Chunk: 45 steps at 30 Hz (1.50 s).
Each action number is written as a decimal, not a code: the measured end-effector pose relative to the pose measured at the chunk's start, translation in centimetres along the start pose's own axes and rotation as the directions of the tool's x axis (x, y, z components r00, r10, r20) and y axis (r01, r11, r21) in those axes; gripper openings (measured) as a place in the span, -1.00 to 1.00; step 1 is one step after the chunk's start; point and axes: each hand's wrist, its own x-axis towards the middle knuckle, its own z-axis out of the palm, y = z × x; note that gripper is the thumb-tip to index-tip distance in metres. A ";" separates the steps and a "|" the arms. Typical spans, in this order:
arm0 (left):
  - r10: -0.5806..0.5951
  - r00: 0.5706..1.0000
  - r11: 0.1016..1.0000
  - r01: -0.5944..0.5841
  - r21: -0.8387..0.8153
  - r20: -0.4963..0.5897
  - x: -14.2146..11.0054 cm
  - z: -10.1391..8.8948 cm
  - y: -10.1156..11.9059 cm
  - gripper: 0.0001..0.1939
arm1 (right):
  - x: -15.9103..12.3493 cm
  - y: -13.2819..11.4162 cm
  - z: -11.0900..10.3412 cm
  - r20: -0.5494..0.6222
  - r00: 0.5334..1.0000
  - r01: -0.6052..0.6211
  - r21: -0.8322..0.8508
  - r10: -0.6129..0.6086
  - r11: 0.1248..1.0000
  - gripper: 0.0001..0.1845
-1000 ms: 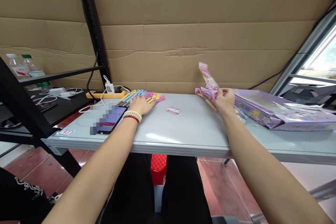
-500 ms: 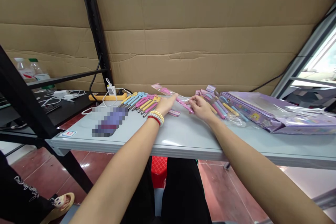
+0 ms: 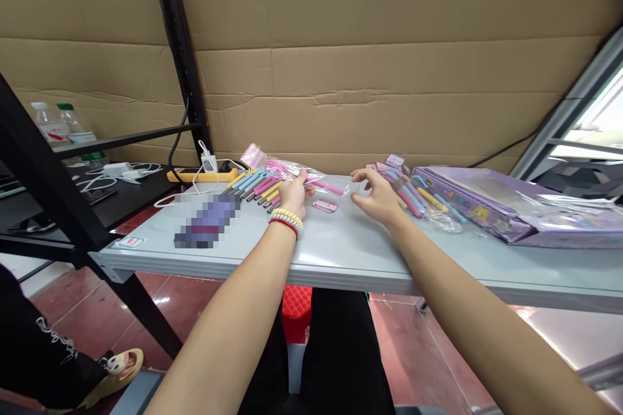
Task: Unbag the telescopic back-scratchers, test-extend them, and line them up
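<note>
Head view: the left hand (image 3: pixel 293 198) grips the bagged pink stick (image 3: pixel 285 168), shifted left over the row of sticks (image 3: pixel 250 183); the right hand (image 3: pixel 377 196), pinching it earlier, is open at its near end.

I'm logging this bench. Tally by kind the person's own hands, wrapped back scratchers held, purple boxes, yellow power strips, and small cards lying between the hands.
Own hands, left hand and right hand: 2
Wrapped pink back scratcher, in the left hand: 1
Purple box: 1
Yellow power strip: 1
Small pink card: 1
Total: 6
</note>
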 end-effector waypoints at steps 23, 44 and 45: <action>0.090 0.996 0.988 -0.088 -0.129 0.012 -0.4 0.3 0.0 -0.78 | 0.5 2.1 -0.5 -0.055 0.996 -0.070 -0.049 0.067 0.996 -0.75; 0.171 0.985 0.980 -0.172 -0.101 -0.020 -0.5 0.1 0.5 -0.79 | 0.3 1.2 -2.1 0.177 0.966 -0.183 -0.059 0.190 0.981 -0.69; 0.194 0.981 0.977 -0.196 -0.088 -0.028 -0.4 0.1 0.5 -0.80 | 0.4 1.4 -2.2 0.148 0.970 -0.180 -0.092 0.192 0.979 -0.70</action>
